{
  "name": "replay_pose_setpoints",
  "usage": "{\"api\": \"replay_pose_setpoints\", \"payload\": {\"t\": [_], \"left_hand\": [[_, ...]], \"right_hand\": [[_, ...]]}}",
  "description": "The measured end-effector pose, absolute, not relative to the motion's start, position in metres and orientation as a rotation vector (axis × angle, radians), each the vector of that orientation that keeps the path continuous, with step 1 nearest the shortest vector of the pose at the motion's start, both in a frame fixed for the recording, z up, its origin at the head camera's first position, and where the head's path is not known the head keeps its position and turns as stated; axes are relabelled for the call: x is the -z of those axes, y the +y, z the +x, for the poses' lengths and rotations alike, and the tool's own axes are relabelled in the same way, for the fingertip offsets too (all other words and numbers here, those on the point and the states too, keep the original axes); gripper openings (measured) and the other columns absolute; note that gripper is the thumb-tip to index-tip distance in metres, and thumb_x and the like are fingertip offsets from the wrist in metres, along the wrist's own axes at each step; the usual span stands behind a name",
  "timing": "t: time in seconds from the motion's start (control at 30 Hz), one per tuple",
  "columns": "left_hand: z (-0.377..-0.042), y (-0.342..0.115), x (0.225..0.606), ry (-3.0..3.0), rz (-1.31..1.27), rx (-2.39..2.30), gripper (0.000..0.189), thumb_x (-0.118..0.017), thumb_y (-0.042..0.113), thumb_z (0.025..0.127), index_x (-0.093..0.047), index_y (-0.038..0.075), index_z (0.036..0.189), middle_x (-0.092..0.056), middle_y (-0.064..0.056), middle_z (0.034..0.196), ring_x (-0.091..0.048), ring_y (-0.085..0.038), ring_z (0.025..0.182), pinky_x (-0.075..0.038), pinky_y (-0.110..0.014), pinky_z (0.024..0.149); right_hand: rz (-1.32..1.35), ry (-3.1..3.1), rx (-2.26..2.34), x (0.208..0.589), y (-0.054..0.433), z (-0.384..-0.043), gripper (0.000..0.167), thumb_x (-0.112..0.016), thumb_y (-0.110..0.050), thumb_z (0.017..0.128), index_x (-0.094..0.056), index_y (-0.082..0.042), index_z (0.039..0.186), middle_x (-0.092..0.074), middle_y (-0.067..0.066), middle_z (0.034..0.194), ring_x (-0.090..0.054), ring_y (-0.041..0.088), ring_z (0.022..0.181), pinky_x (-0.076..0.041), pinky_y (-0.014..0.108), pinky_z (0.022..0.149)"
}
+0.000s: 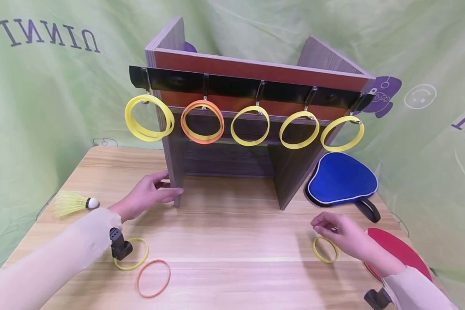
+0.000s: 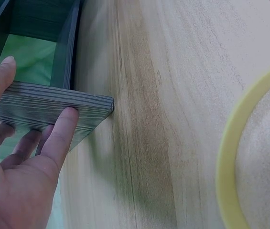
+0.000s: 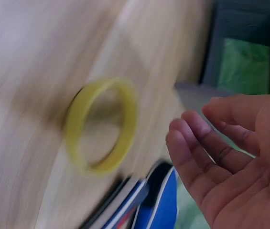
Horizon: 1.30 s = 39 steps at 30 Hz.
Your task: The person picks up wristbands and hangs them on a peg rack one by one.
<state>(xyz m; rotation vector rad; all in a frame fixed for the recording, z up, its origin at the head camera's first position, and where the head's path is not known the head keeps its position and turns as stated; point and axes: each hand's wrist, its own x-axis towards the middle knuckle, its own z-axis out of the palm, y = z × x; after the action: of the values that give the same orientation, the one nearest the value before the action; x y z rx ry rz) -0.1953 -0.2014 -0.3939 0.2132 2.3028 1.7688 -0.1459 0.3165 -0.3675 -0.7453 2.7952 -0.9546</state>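
Observation:
A grey wooden shelf (image 1: 174,168) stands on the table, and my left hand (image 1: 152,193) holds the lower front edge of its left side panel (image 2: 53,102). The thumb and fingers lie on opposite sides of that panel. On the right, my right hand (image 1: 342,232) is over the table with loosely bent fingers and nothing in them. A yellow ring (image 3: 129,119) is apart from these fingers, blurred and tilted; I cannot tell whether it touches the table. Yellow rings (image 1: 250,143) and an orange ring (image 1: 184,125) hang from hooks on a black rail (image 1: 232,88).
A blue paddle case (image 1: 342,178) lies right of the shelf, with a red table tennis paddle (image 1: 401,249) nearer me. At left are a yellow shuttlecock (image 1: 73,203), a yellow ring (image 1: 142,258) partly behind my wrist camera, and an orange ring (image 1: 155,296). Green cloth surrounds the table.

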Motion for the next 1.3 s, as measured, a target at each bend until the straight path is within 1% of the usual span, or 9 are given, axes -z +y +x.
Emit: {"api": "replay_pose_setpoints", "payload": {"t": [0.07,0.23,0.3,0.4,0.57,0.83,1.03,1.17,1.3], "left_hand": [[-0.196,-0.201,0.393,2.298,0.218,-1.772,0.065,-0.077,0.016,0.096,-0.048,-0.004,0.151,-0.059,-0.031,0.14,-0.071,-0.006,0.101,-0.066,-0.033,0.092],[-0.195,-0.202,0.391,2.291,0.218,-1.785,0.067,-0.076,0.016,0.097,-0.045,-0.002,0.154,-0.056,-0.032,0.145,-0.071,-0.005,0.102,-0.066,-0.032,0.092],[-0.195,-0.202,0.391,2.291,0.213,-1.79,0.067,-0.076,0.015,0.097,-0.045,-0.002,0.154,-0.056,-0.032,0.143,-0.071,-0.005,0.102,-0.066,-0.032,0.092],[-0.194,-0.202,0.393,2.287,0.209,-1.79,0.067,-0.076,0.015,0.096,-0.046,-0.002,0.153,-0.057,-0.032,0.142,-0.071,-0.006,0.101,-0.066,-0.034,0.092],[-0.194,-0.199,0.397,2.279,0.224,-1.793,0.065,-0.076,0.015,0.097,-0.047,-0.004,0.152,-0.057,-0.033,0.142,-0.071,-0.006,0.102,-0.066,-0.034,0.092],[-0.194,-0.2,0.398,2.281,0.232,-1.79,0.067,-0.076,0.016,0.097,-0.046,-0.002,0.154,-0.057,-0.032,0.142,-0.071,-0.006,0.102,-0.066,-0.033,0.091],[-0.195,-0.2,0.397,2.291,0.22,-1.781,0.068,-0.076,0.017,0.096,-0.046,0.0,0.155,-0.057,-0.032,0.144,-0.071,-0.006,0.102,-0.066,-0.032,0.091],[-0.196,-0.2,0.396,2.297,0.214,-1.77,0.068,-0.077,0.018,0.096,-0.045,0.0,0.155,-0.057,-0.03,0.145,-0.071,-0.006,0.102,-0.066,-0.033,0.092],[-0.195,-0.2,0.395,2.297,0.216,-1.766,0.069,-0.076,0.018,0.097,-0.045,0.0,0.155,-0.056,-0.029,0.146,-0.07,-0.007,0.104,-0.066,-0.033,0.092]], "right_hand": [[-0.768,2.873,0.818,0.373,0.325,-0.145,0.012,-0.076,0.005,0.089,-0.072,0.001,0.1,-0.075,0.008,0.089,-0.065,-0.002,0.08,-0.062,0.02,0.07],[-0.736,2.905,0.596,0.379,0.333,-0.145,0.023,-0.077,0.011,0.082,-0.071,-0.002,0.1,-0.074,0.003,0.095,-0.071,0.018,0.084,-0.067,0.033,0.075],[-0.727,2.895,0.545,0.38,0.333,-0.145,0.025,-0.077,0.011,0.08,-0.07,-0.003,0.099,-0.073,0.002,0.094,-0.071,0.022,0.085,-0.067,0.036,0.077],[-0.738,2.87,0.506,0.383,0.336,-0.145,0.025,-0.079,0.01,0.079,-0.069,-0.005,0.096,-0.071,0.0,0.091,-0.068,0.018,0.082,-0.065,0.032,0.076],[-0.713,2.791,0.561,0.39,0.341,-0.143,0.023,-0.078,0.009,0.08,-0.066,-0.006,0.092,-0.066,-0.002,0.087,-0.061,0.01,0.075,-0.058,0.022,0.067],[-0.63,2.715,0.605,0.396,0.339,-0.142,0.019,-0.078,0.005,0.083,-0.066,-0.007,0.092,-0.064,-0.005,0.082,-0.053,-0.004,0.074,-0.054,0.02,0.063],[-0.642,2.804,0.59,0.398,0.336,-0.142,0.022,-0.08,0.003,0.084,-0.062,-0.009,0.09,-0.061,-0.007,0.08,-0.05,-0.004,0.073,-0.052,0.019,0.061],[-0.657,2.923,0.569,0.4,0.335,-0.144,0.026,-0.082,0.003,0.083,-0.061,-0.01,0.089,-0.058,-0.005,0.082,-0.05,0.0,0.074,-0.051,0.02,0.062],[-0.62,2.951,0.528,0.401,0.334,-0.145,0.024,-0.083,0.002,0.082,-0.064,-0.01,0.09,-0.06,-0.003,0.085,-0.054,0.005,0.077,-0.053,0.021,0.064]]}}
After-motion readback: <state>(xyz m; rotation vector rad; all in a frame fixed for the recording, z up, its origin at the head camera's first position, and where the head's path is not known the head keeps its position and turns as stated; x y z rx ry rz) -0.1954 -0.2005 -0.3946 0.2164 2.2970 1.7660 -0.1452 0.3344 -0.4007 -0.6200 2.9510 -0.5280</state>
